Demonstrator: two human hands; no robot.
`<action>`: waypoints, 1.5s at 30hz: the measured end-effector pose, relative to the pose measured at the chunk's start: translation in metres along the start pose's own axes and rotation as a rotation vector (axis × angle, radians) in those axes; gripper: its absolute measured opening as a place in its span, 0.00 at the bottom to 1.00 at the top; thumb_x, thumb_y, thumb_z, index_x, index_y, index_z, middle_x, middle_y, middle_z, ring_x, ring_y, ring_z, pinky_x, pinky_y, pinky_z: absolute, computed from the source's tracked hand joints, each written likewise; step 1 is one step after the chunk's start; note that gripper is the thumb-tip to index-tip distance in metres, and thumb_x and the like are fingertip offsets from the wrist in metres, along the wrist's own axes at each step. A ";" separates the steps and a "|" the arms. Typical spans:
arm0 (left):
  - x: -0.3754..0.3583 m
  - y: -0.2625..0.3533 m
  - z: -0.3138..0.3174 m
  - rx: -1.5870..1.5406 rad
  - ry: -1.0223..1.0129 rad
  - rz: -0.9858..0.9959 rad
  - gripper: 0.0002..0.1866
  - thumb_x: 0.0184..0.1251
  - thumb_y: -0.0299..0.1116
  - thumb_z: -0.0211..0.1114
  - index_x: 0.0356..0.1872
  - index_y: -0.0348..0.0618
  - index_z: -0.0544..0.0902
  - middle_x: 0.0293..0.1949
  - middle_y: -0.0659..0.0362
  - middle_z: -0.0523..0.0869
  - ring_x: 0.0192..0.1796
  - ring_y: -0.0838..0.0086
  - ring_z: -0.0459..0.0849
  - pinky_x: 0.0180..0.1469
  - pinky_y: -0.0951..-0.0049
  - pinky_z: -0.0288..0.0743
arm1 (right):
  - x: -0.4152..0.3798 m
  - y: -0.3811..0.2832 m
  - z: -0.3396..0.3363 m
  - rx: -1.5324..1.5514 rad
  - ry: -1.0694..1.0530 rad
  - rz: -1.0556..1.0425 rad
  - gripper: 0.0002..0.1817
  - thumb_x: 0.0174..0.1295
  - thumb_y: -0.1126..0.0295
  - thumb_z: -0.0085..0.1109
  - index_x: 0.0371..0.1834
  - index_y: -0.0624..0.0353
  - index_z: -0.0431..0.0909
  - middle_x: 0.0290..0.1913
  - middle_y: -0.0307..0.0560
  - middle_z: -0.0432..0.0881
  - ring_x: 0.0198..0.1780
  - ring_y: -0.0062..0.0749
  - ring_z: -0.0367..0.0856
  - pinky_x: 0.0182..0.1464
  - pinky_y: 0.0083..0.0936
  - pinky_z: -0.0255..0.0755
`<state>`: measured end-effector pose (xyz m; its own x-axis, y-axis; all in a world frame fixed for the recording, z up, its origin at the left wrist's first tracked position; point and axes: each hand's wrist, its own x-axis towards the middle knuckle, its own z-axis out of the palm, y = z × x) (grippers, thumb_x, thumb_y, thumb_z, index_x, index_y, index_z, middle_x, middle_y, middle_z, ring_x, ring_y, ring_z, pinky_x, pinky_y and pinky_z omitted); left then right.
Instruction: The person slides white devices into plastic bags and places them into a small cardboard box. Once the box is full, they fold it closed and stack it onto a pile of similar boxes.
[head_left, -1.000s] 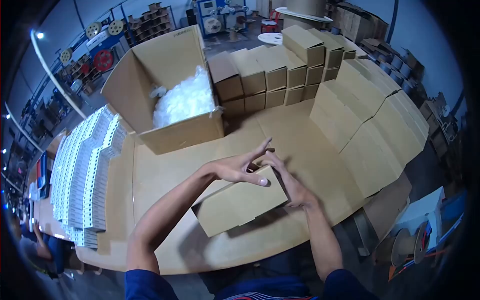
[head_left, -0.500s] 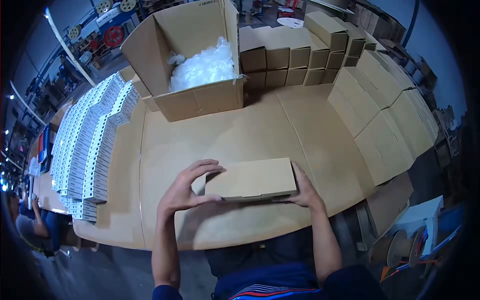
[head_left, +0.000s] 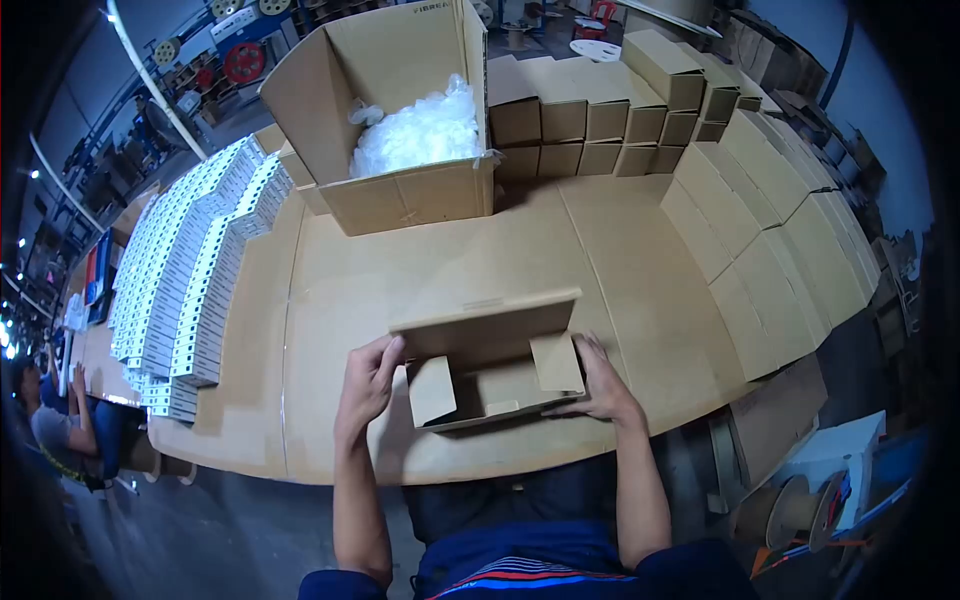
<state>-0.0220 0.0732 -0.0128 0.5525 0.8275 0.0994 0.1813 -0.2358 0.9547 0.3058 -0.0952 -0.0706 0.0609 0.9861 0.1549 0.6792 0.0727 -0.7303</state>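
Observation:
A small brown cardboard box [head_left: 490, 385] stands near the front edge of the cardboard-covered table [head_left: 430, 270], its lid raised at the back and its two side flaps angled over the hollow inside. My left hand [head_left: 368, 385] pinches the left end of the lid between thumb and fingers. At the right end, my right hand [head_left: 603, 385] grips the box wall, thumb near the front corner and fingers behind. Nothing shows in the visible part of the box's inside.
A large open carton [head_left: 410, 200] with clear plastic bags [head_left: 420, 130] stands at the back. Stacked white boxes [head_left: 165, 285] line the left side. Brown boxes [head_left: 765, 245] are piled right and back right. A seated person [head_left: 70, 425] is at far left.
The small box was closed and now has its lid lifted, showing the inside. My left hand has moved from the box's left end to the raised lid. My right hand keeps its hold.

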 end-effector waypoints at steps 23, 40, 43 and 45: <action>-0.056 0.042 0.076 0.386 0.274 0.039 0.55 0.56 0.30 0.76 0.82 0.32 0.51 0.78 0.38 0.63 0.81 0.51 0.62 0.81 0.58 0.57 | 0.013 -0.102 -0.004 -0.029 0.165 0.121 0.44 0.53 0.61 0.80 0.74 0.52 0.69 0.78 0.65 0.63 0.78 0.65 0.62 0.78 0.45 0.63; 0.149 -0.054 0.042 -0.630 0.560 0.150 0.35 0.84 0.46 0.26 0.77 0.27 0.64 0.75 0.45 0.73 0.79 0.59 0.67 0.82 0.63 0.54 | 0.203 0.006 0.002 0.758 0.414 0.041 0.28 0.72 0.66 0.37 0.73 0.66 0.67 0.72 0.52 0.70 0.78 0.38 0.63 0.80 0.33 0.51; 0.191 -0.070 0.031 -0.598 0.584 0.165 0.37 0.85 0.47 0.23 0.75 0.28 0.66 0.70 0.45 0.79 0.74 0.59 0.73 0.79 0.62 0.61 | 0.242 0.016 0.003 0.878 0.463 0.032 0.28 0.73 0.64 0.36 0.73 0.62 0.67 0.72 0.51 0.71 0.77 0.37 0.64 0.79 0.34 0.53; 0.207 -0.080 0.028 -0.614 0.641 0.159 0.36 0.86 0.47 0.24 0.74 0.27 0.68 0.68 0.45 0.80 0.72 0.59 0.75 0.78 0.61 0.64 | 0.256 0.018 0.006 0.889 0.568 0.016 0.28 0.73 0.64 0.35 0.75 0.61 0.65 0.71 0.52 0.72 0.75 0.38 0.66 0.79 0.35 0.54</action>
<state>0.1003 0.2488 -0.0760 -0.0590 0.9770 0.2050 -0.4266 -0.2103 0.8797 0.3294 0.1599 -0.0480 0.5549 0.7896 0.2618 -0.0914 0.3706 -0.9243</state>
